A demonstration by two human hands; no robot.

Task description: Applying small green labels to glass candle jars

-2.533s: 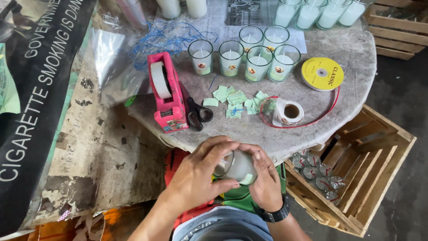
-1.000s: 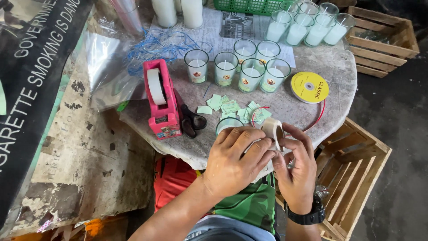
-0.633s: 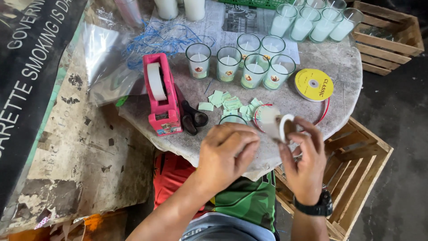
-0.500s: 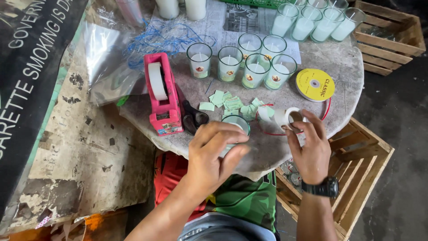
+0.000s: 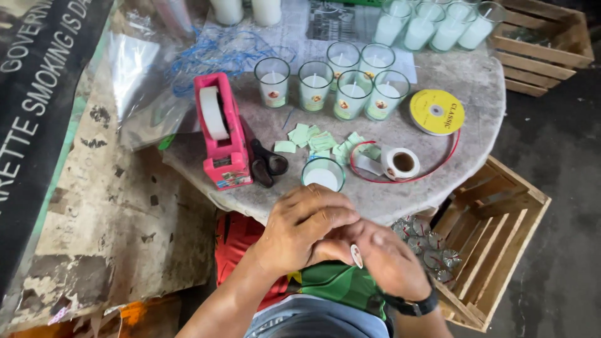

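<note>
A dark banner [image 5: 31,94] with large white lettering lies along the far left, beside a worn, peeling board [image 5: 125,219]. On the round grey surface [image 5: 476,94] a pink tape dispenser [image 5: 219,134] stands at the left with a white roll in it, and black scissors [image 5: 266,164] lie just beside its base. Small pale green paper tags [image 5: 319,139] are scattered near the middle. Behind them stands a cluster of glass candles [image 5: 332,84], each with a small round picture label on its front; more unlabelled candles [image 5: 432,25] stand at the far edge on a sheet of printed paper. A flat yellow ribbon spool [image 5: 437,112] lies at the right, its red ribbon [image 5: 438,166] curving around a small white sticker roll [image 5: 399,163]. One glass candle [image 5: 323,175] stands alone near the front edge, upright, just ahead of the hands. A wooden crate [image 5: 501,231] sits low at the right, holding silvery wrapped pieces.

The left hand [image 5: 307,228] and right hand [image 5: 391,263] are pressed together below the surface's edge, over a green shirt. Between their fingertips is a small oval sticker [image 5: 357,255], pale with a darker picture in it, pinched upright; which fingers grip it is hard to make out, since the left hand covers most of the right. A dark watch [image 5: 410,307] is on the right wrist.
</note>
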